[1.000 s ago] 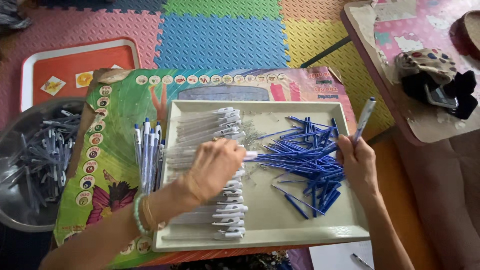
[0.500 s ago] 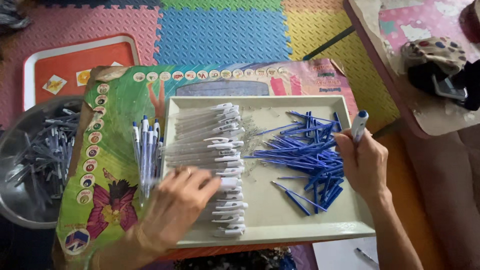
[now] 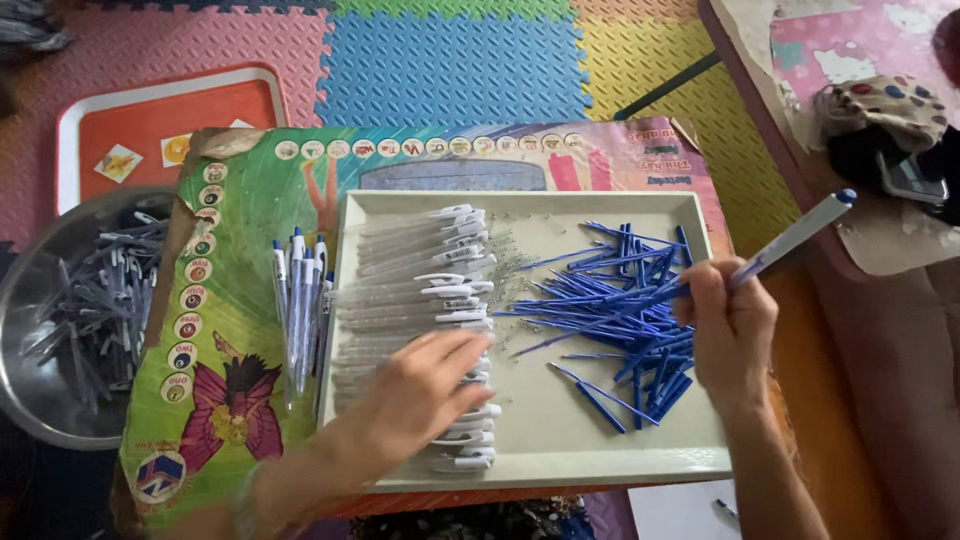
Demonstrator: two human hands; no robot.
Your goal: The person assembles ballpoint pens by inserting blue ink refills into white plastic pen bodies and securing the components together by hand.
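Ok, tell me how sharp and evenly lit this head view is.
Head view: soft, even daylight with faint shadows; the left hand is slightly blurred, the right hand and its pen sharper; the metal bowl sits dimmer at the left edge.

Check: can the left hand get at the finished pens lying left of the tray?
Probably yes. The left hand rests on the clear barrels inside the tray; the finished pens lie just outside its left rim, uncovered.

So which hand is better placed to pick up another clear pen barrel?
Probably the left hand: it rests on the row of clear barrels in the tray. The right hand already holds a pen.
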